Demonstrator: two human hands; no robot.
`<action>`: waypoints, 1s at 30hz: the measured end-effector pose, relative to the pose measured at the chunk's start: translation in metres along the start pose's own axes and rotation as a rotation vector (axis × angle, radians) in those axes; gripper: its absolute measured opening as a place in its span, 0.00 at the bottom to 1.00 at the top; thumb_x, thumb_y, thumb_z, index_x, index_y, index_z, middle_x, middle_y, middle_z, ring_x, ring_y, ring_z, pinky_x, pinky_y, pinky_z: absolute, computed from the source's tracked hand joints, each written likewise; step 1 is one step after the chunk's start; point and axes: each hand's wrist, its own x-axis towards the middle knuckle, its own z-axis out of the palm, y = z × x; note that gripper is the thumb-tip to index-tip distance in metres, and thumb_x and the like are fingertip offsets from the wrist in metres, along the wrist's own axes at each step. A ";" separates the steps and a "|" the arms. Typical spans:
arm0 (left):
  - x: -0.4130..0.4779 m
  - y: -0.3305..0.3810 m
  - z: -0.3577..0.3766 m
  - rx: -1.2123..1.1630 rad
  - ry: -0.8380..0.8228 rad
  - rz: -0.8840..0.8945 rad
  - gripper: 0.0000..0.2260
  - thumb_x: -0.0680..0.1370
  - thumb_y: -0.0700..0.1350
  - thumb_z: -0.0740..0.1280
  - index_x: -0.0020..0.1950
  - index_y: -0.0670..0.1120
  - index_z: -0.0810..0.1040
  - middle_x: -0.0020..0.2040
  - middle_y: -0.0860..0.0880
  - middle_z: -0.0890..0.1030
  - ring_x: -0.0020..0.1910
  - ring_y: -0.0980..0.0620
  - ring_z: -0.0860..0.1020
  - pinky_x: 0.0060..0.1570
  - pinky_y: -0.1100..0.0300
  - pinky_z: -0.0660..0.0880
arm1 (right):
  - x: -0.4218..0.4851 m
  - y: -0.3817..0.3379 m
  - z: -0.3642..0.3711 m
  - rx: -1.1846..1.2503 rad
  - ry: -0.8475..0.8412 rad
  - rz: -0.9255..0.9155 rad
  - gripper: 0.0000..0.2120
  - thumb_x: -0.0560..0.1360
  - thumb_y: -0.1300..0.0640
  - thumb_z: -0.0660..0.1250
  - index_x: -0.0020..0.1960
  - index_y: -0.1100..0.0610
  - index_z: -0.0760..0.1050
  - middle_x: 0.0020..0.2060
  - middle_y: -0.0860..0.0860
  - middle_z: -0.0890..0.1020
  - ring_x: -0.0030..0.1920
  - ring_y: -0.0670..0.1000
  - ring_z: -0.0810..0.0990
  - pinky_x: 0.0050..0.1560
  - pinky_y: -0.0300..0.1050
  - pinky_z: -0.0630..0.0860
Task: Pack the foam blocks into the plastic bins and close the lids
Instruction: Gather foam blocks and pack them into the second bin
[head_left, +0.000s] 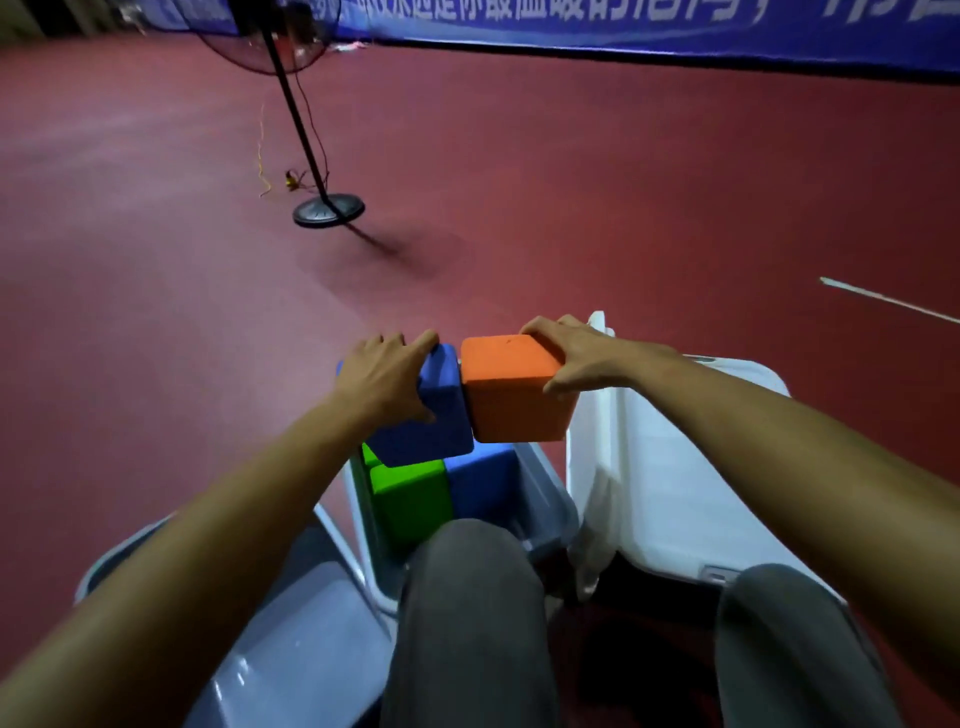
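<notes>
My left hand grips a blue foam block and my right hand grips an orange foam block. The two blocks touch side by side, held just above an open grey-blue plastic bin. Inside the bin lie a green foam block and another blue foam block. The bin's grey lid hangs open to the left. My knees hide the bin's near side.
A white plastic bin stands to the right of the grey one, its white lid raised. A standing fan's pole and round base are on the red floor ahead, with a cable beside. A blue banner runs along the back.
</notes>
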 end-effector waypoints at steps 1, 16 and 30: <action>-0.004 -0.006 0.012 -0.004 -0.019 -0.014 0.44 0.59 0.66 0.78 0.70 0.53 0.65 0.55 0.44 0.77 0.54 0.39 0.77 0.50 0.50 0.74 | 0.009 -0.001 0.011 0.002 -0.036 0.009 0.39 0.69 0.54 0.76 0.73 0.42 0.59 0.61 0.53 0.67 0.59 0.58 0.72 0.57 0.54 0.76; -0.014 -0.004 0.176 -0.071 -0.269 -0.052 0.37 0.64 0.62 0.78 0.64 0.47 0.67 0.61 0.47 0.74 0.60 0.43 0.73 0.55 0.48 0.72 | 0.104 0.043 0.132 -0.206 -0.387 0.067 0.47 0.71 0.55 0.78 0.79 0.41 0.53 0.64 0.59 0.66 0.64 0.63 0.71 0.67 0.61 0.70; 0.003 -0.001 0.275 -0.033 -0.280 -0.042 0.32 0.60 0.59 0.77 0.58 0.47 0.72 0.52 0.46 0.76 0.50 0.42 0.75 0.44 0.50 0.70 | 0.164 0.099 0.213 -0.612 -0.398 -0.097 0.46 0.74 0.44 0.71 0.81 0.49 0.45 0.76 0.57 0.60 0.76 0.61 0.58 0.75 0.63 0.55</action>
